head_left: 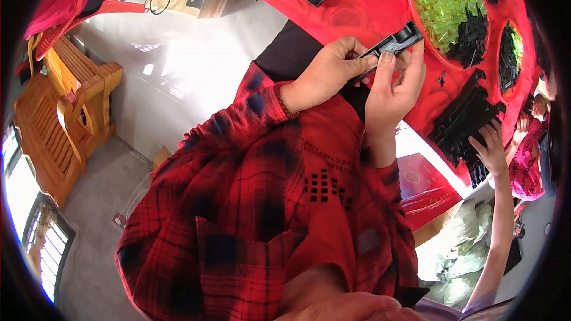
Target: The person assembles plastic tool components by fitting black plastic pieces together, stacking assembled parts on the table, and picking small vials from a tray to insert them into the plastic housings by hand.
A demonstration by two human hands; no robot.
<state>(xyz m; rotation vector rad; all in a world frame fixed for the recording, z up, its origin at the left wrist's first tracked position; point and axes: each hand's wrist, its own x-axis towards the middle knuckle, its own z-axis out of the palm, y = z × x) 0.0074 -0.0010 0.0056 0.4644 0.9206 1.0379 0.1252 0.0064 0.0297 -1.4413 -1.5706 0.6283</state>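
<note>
A narrow strip of hard black plastic (392,43), with a shallow channel and a curled, hook-like far end, lies aslant just left of the large round red basin (411,1). The left hand (334,66), farther left of the basin, has its thumb and fingers clamped on the strip's near end. The right hand (394,89), below-left of the basin, has its thumb pressed on the strip and its index finger straight beside the curled end. Inside the basin are glossy, translucent yellow-green pieces (440,9) and a spiky heap of thin black slivers (470,40). Around it spreads a red tablecloth (351,15) with a rose pattern. Right of the basin sits a smaller red basin (499,62); below it lie jagged, molded black parts (461,120), touched by a co-worker's hand (491,148), fingers spread.
</note>
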